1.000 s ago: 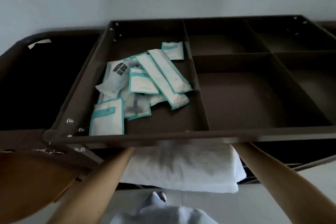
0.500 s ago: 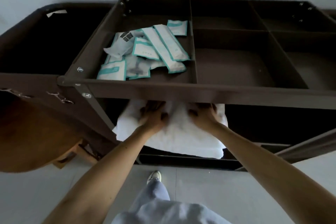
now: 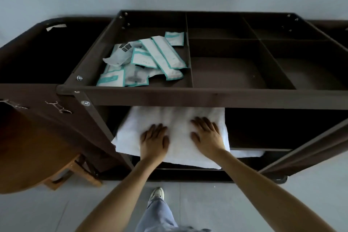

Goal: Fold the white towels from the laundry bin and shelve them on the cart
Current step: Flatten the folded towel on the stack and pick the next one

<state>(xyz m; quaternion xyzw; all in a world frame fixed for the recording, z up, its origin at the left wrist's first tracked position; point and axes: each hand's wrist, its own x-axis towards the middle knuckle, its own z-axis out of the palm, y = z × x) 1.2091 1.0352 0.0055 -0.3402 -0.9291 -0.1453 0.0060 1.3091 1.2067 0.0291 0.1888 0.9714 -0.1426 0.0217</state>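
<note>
Head view: one folded white towel (image 3: 178, 143), lying on the shelf (image 3: 254, 143) inside the cart (image 3: 188, 98), front edge overhanging, my left hand (image 3: 154, 141) and right hand (image 3: 206, 137) pressed flat and open on top; likely soft, light, floppy, best gripped at its folded side edges.

towel (image 3: 173, 118) on cart (image 3: 207, 98) shelf | hands on towel | packets (image 3: 143, 62) in left compartment

Both your bare forearms reach forward; your left hand (image 3: 154, 142) and right hand (image 3: 207, 135) lie palms down, side by side, fingers straight and slightly spread.
</note>
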